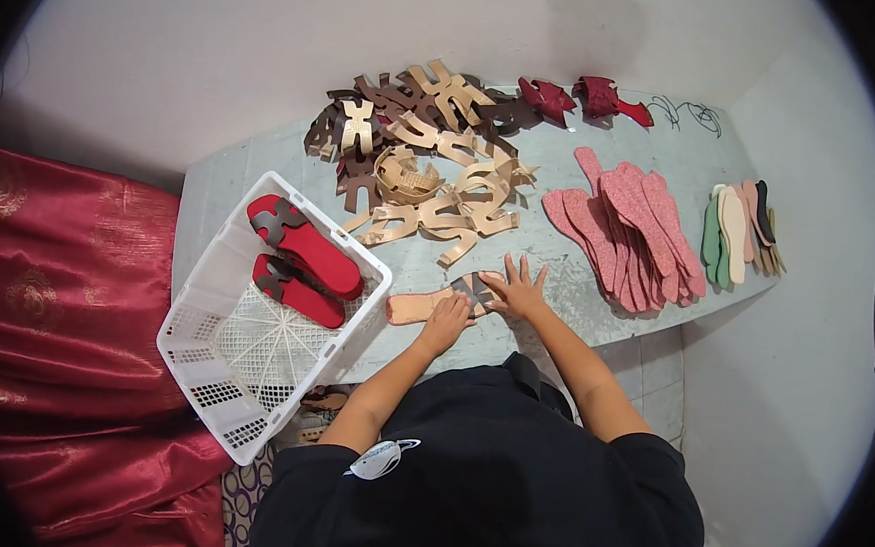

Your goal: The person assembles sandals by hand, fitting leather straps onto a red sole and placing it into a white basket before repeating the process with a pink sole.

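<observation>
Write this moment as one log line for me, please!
left hand: on pale sole | right hand: on dark strap | basket: two red sandals | table: loose straps, pink soles

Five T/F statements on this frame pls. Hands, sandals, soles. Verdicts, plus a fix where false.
1. The left hand rests on the tan sole. True.
2. The strap by the right hand is bright red. False: the strap is dark grey-brown.
3. The pink soles lie to the right of the tan straps. True.
4. The red sandals lie outside the white basket. False: the red sandals are inside the white basket.
5. The fingers of the right hand are spread. True.
</observation>
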`<state>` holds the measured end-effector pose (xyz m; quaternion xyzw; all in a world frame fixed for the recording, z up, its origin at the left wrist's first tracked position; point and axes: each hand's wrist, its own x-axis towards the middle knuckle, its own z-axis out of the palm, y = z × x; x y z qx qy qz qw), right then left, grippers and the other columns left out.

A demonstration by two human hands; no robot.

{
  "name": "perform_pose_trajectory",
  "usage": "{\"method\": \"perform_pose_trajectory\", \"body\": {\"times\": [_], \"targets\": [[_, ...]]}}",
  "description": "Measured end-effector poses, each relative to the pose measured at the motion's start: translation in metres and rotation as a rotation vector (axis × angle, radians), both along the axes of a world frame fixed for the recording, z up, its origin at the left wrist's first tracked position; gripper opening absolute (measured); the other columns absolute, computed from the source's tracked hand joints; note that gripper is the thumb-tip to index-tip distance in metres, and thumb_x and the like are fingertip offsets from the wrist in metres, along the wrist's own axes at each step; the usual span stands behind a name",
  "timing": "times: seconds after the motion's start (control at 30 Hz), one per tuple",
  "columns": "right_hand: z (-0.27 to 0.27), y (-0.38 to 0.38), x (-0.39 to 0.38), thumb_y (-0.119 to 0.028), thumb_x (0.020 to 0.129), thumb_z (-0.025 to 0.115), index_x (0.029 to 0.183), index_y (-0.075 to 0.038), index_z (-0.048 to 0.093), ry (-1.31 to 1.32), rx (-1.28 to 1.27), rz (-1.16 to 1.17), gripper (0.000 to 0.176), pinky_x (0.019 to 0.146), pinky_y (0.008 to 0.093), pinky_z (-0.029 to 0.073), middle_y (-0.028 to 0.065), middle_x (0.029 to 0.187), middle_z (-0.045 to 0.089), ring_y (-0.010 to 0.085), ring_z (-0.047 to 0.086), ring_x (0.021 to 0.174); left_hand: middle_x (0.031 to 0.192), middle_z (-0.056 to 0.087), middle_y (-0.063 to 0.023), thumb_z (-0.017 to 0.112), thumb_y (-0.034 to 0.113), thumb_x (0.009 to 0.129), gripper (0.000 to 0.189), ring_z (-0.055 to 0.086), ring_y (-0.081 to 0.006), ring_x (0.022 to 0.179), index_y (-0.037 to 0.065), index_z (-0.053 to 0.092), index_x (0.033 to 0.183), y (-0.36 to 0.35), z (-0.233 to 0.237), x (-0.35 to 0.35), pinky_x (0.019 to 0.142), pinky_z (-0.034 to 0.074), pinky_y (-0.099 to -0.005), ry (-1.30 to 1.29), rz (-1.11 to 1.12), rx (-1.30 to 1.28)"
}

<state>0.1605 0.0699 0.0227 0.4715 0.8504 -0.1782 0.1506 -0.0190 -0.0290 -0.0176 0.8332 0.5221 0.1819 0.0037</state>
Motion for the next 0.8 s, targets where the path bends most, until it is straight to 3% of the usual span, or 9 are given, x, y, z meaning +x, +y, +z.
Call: {"method": "perform_pose_trajectory", "body": {"times": [0.37, 0.8], "targets": [[0.012, -0.001, -0.004, -0.060, 0.073, 0.052, 0.129, -0.052, 0.023, -0.005, -0.085, -0.047, 0.064, 0.091, 0.0701, -0.008, 0.0101, 0.146, -0.002, 0.0391, -0.006, 0.132, 0.112, 0.049, -0.0159, 0.057, 0.035, 0.077, 0.057, 0.047, -0.0278, 0.106, 0.002, 0.042, 0.121, 0.000, 0.006, 0.000, 0.089, 0.038, -0.0372, 0.016, 0.019, -0.061], [0.007, -0.001, -0.001, -0.063, 0.071, 0.050, 0.129, -0.053, 0.024, 0.003, -0.028, -0.019, 0.064, 0.091, 0.0706, -0.007, 0.0102, 0.146, 0.002, 0.0399, -0.003, 0.132, 0.106, 0.050, -0.0125, 0.060, 0.033, 0.074, 0.062, 0.046, -0.0260, 0.105, 0.007, 0.040, 0.127, -0.001, 0.010, 0.003, 0.088, 0.036, -0.0363, 0.079, 0.026, 0.018]]}}
